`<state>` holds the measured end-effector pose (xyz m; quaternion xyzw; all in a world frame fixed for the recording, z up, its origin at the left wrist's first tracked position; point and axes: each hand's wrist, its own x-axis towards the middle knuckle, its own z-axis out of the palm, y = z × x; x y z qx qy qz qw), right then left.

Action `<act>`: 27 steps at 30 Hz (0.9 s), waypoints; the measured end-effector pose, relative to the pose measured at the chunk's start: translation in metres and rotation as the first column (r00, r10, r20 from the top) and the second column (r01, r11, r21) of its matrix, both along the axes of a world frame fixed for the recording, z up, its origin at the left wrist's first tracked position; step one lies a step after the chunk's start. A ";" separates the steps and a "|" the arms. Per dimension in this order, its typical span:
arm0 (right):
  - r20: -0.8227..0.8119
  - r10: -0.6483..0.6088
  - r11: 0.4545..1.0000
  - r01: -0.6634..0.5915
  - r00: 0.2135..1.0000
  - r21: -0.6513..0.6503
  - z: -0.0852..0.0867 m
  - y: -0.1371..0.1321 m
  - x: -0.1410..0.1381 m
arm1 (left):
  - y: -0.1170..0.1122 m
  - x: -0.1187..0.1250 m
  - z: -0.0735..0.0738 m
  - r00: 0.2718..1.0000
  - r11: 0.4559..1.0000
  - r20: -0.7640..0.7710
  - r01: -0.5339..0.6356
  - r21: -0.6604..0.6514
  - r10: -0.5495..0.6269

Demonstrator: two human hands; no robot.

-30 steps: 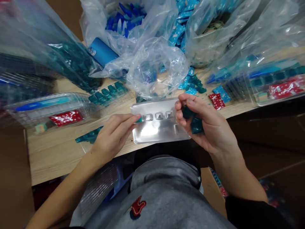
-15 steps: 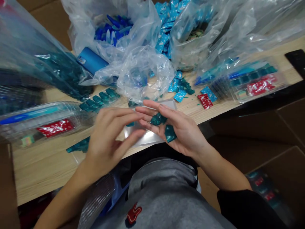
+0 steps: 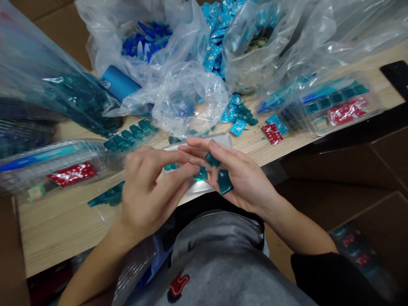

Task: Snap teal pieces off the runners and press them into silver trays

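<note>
"Teal pieces (image 3: 225, 182) were what I noticed first from the head camera. Where were they?"

"Mostly in the right hand (image 3: 245, 174). It was curled up and clamped around them, with one piece against the palm and others by the fingers (image 3: 219, 155)."

"And the left hand (image 3: 149, 187)?"

"Its fingers and thumb were apart, reaching in beside those pieces. I couldn't tell whether it had hold of one."

"What was under the hands?"

"A silver tray (image 3: 219, 139), mostly hidden, on the tabletop (image 3: 57, 238). A small teal piece (image 3: 171, 167) showed just past the left fingertips."

"What lay around it?"

"A row of teal squares (image 3: 130, 138) sat just beyond the tray, and a teal strip (image 3: 108, 197) lay near the left hand. Clear boxes (image 3: 72, 170) stood at both sides, each holding a red packet. Farther up were plastic bags (image 3: 188, 102) full of blue sachets (image 3: 210, 55), with a blue phone (image 3: 118, 83) beside them."

"Anything by the right hand?"

"Loose sachets (image 3: 238, 126) and a red packet (image 3: 272, 134), on the tabletop. Below the hands was a grey lap (image 3: 216, 255)."
</note>
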<state>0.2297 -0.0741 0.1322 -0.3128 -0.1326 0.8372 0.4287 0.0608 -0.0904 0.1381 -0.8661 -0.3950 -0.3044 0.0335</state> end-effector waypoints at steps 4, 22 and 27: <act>-0.017 0.001 0.998 -0.002 1.000 -0.055 0.006 0.000 -0.003 | -0.002 0.001 0.000 0.998 0.995 -0.057 0.037 0.092 -0.032; 0.315 -0.123 0.850 -0.063 0.941 0.522 0.003 -0.011 0.002 | -0.008 -0.003 -0.006 0.908 0.958 0.408 0.024 -0.284 0.098; 0.350 -0.152 0.800 -0.092 0.924 0.592 0.000 -0.013 -0.002 | -0.011 -0.006 -0.011 0.895 0.964 0.428 -0.005 -0.267 0.123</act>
